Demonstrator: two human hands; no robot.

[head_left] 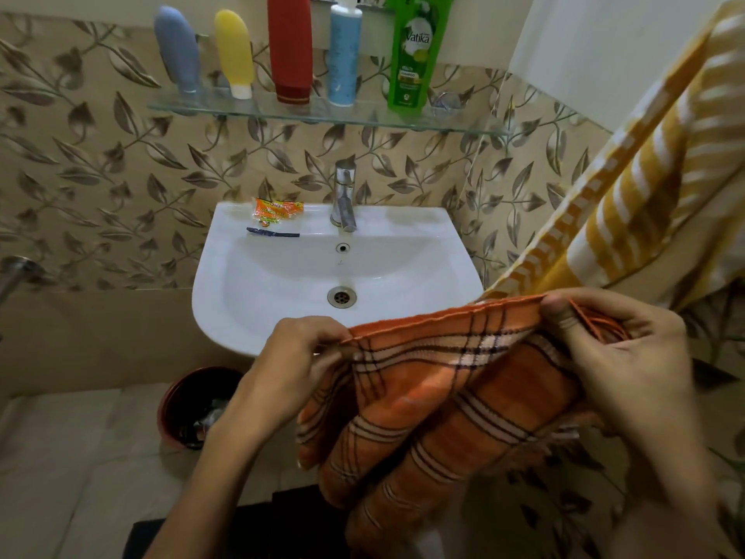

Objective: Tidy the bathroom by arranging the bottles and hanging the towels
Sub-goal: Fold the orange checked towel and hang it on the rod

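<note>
Two bare forearms reach in from the near edge, sleeveless as far as the frame shows. The left hand [296, 357] and right hand [617, 353] wear no gloves, rings, watch or bracelet. Fingernails are short and unpainted.

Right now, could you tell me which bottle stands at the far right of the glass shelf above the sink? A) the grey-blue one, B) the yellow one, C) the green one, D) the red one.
C: the green bottle ends the row on the glass shelf, with the light blue, red, yellow and grey-blue ones to its left.
</note>
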